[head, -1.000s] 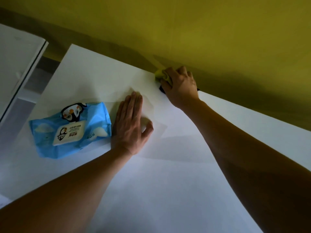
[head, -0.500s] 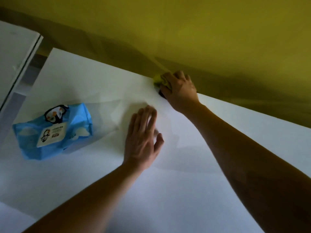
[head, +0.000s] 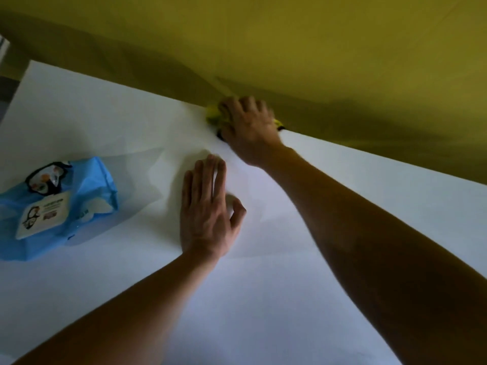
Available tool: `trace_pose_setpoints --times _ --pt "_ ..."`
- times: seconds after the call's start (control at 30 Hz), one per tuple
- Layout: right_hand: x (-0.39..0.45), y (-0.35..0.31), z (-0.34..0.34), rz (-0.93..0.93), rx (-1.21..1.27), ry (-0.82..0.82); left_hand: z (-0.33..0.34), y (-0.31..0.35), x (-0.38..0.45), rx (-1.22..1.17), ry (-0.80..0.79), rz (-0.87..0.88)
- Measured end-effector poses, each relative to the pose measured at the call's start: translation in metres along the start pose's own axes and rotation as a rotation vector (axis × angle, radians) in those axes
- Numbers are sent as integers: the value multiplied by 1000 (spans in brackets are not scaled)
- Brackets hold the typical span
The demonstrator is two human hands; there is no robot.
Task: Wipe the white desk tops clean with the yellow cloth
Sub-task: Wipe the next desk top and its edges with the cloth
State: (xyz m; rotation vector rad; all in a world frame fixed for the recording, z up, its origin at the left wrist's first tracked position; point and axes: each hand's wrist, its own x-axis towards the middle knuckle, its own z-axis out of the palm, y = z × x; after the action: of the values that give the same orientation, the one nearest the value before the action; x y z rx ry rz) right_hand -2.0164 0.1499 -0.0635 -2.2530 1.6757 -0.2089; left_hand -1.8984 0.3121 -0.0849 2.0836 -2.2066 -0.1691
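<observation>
The white desk top (head: 263, 299) fills most of the view and meets a yellow wall along its far edge. My right hand (head: 249, 130) presses the yellow cloth (head: 213, 115) onto the desk right at that far edge; only a bunched bit of cloth shows past my fingers, and the hand is blurred. My left hand (head: 207, 206) lies flat on the desk, palm down, fingers together and holding nothing, a short way in front of the right hand.
A blue pack of wet wipes (head: 52, 206) with a penguin picture lies on the desk at the left. The yellow wall (head: 290, 43) rises behind the desk. The desk's left edge (head: 15, 98) borders a dark gap.
My left hand has slid right, away from the wipes pack, which it was next to a second ago. My right hand stays at the far edge with the cloth, shifting slightly.
</observation>
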Motion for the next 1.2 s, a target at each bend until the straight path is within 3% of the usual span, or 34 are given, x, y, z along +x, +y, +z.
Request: trace_pose_setpoints --times 0.13,0.37,0.47,0.83,1.2 --pt "17 -14 4 -39 60 -19 3 -3 2 -25 23 9" --pt "-91 114 -42 195 -9 16 1 -2 2 -9 17 13" --pt "-112 136 -51 297 -52 13 2 -1 2 0 9 8" --pt "-24 10 4 124 11 128 3 -2 4 -4 35 23" --pt "-147 182 -49 306 -2 189 4 5 3 13 43 27"
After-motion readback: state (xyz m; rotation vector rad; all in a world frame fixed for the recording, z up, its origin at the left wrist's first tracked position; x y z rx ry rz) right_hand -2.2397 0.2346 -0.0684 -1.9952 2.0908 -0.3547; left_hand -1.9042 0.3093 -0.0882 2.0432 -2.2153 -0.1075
